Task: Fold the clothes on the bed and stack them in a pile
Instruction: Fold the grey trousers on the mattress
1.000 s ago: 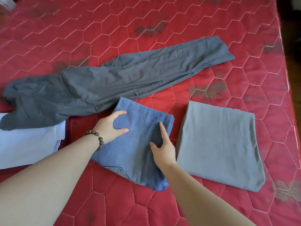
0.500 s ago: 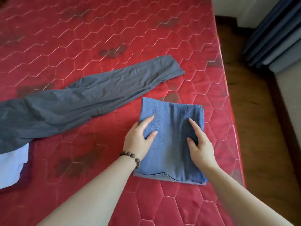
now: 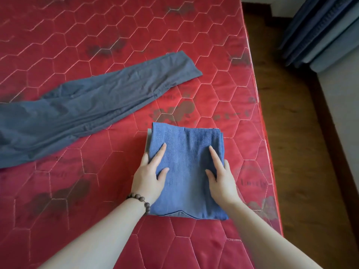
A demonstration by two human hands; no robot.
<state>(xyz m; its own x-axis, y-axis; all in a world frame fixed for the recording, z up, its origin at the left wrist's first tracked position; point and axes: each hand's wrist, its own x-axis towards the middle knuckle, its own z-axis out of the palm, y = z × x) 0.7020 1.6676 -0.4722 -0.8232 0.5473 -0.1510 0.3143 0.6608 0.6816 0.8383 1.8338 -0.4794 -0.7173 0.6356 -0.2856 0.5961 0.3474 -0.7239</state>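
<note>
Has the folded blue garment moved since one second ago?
Yes. The folded blue garment moved right, away from the dark grey trousers, and now lies on the folded grey garment near the mattress's right edge.

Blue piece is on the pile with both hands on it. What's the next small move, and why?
Probably lift both hands off and reach for the dark grey garment. The folded blue cloth already lies squarely on the grey folded piece, whose edge just peeks out beneath. The left hand and right hand rest on it, while the grey garment lies unfolded on the bed.
</note>
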